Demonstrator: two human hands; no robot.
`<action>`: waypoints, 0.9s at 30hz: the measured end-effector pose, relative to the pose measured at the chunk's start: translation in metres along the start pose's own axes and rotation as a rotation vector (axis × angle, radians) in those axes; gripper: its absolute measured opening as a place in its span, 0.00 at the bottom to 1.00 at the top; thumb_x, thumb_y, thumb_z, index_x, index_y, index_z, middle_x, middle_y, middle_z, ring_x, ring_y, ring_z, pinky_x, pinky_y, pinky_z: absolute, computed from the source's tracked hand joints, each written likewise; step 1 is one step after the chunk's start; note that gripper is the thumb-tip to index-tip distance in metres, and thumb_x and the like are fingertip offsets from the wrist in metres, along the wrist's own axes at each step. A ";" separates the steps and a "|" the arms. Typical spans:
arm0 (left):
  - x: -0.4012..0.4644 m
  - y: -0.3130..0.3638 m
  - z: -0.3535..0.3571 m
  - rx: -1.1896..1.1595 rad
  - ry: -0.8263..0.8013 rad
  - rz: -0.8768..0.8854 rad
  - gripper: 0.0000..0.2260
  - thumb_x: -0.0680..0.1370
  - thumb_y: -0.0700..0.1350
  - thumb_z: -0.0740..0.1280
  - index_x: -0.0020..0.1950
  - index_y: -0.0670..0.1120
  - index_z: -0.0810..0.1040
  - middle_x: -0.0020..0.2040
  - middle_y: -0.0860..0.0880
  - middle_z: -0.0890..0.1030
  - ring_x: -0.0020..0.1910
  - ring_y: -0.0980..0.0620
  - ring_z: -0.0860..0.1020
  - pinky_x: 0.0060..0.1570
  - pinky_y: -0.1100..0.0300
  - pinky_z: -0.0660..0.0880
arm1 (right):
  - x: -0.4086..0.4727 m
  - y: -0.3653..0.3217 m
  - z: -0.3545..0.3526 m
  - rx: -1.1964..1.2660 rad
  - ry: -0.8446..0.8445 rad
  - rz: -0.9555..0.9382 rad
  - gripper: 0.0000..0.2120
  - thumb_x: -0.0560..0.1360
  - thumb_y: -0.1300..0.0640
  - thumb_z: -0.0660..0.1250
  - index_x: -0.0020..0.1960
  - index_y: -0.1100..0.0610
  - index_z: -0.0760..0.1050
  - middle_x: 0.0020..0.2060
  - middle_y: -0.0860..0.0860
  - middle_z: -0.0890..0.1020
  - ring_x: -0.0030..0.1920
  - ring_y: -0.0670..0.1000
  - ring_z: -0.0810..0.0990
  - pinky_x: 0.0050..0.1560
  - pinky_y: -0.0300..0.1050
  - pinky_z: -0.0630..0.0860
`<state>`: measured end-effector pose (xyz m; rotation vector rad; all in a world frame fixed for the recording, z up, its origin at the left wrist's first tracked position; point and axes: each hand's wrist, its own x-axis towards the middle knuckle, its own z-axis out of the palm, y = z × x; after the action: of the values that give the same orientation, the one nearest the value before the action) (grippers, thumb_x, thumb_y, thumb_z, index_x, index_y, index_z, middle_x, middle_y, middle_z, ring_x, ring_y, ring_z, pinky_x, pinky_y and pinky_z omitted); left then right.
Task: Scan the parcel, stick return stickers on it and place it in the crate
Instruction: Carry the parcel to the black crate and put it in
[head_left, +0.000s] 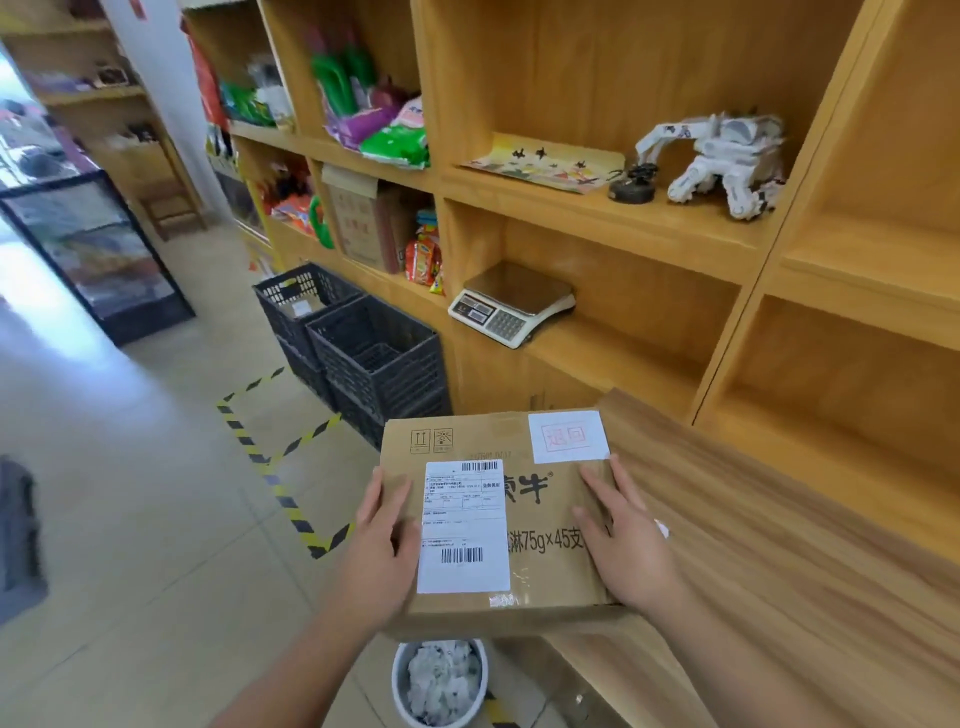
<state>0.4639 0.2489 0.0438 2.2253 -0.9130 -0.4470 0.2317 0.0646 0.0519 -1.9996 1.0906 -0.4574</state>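
Note:
A brown cardboard parcel (550, 519) juts past the left end of the wooden counter (779, 571). It carries a white shipping label (464, 525) with barcodes and a white return sticker (568, 436) with a red stamp at its far right corner. My left hand (382, 540) holds the parcel's left edge, thumb on top. My right hand (626, 535) lies on the top right of the parcel, with its outer side hidden behind the box edge. Two black plastic crates (379, 358) stand on the floor further left; the far crate (304, 296) holds a small box.
Wooden shelves fill the wall behind, with a white weighing scale (511, 304), a white toy robot (722, 156) and snack bags. A white waste bin (440, 680) full of paper stands below the parcel. Yellow-black tape (291, 499) marks the tiled floor.

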 end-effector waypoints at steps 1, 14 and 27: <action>-0.001 -0.011 -0.009 -0.010 0.015 -0.023 0.24 0.85 0.51 0.59 0.81 0.59 0.61 0.81 0.66 0.45 0.49 0.77 0.71 0.51 0.63 0.70 | 0.003 -0.010 0.011 -0.011 -0.023 -0.010 0.26 0.84 0.49 0.63 0.80 0.42 0.62 0.83 0.39 0.47 0.79 0.45 0.62 0.68 0.38 0.65; -0.001 -0.172 -0.188 -0.005 0.147 -0.227 0.26 0.85 0.55 0.59 0.82 0.58 0.56 0.83 0.62 0.43 0.79 0.55 0.62 0.71 0.54 0.67 | 0.040 -0.169 0.216 -0.049 -0.267 -0.145 0.27 0.84 0.49 0.62 0.81 0.44 0.60 0.82 0.37 0.46 0.75 0.38 0.58 0.75 0.42 0.60; 0.044 -0.288 -0.292 -0.055 0.267 -0.362 0.26 0.84 0.54 0.60 0.82 0.57 0.59 0.83 0.61 0.46 0.76 0.58 0.66 0.62 0.62 0.67 | 0.111 -0.276 0.367 -0.079 -0.428 -0.232 0.27 0.83 0.49 0.64 0.81 0.45 0.62 0.82 0.39 0.48 0.80 0.47 0.59 0.77 0.46 0.62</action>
<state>0.7888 0.5027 0.0457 2.3332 -0.3562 -0.3198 0.6733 0.2329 0.0353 -2.1727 0.6238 -0.0922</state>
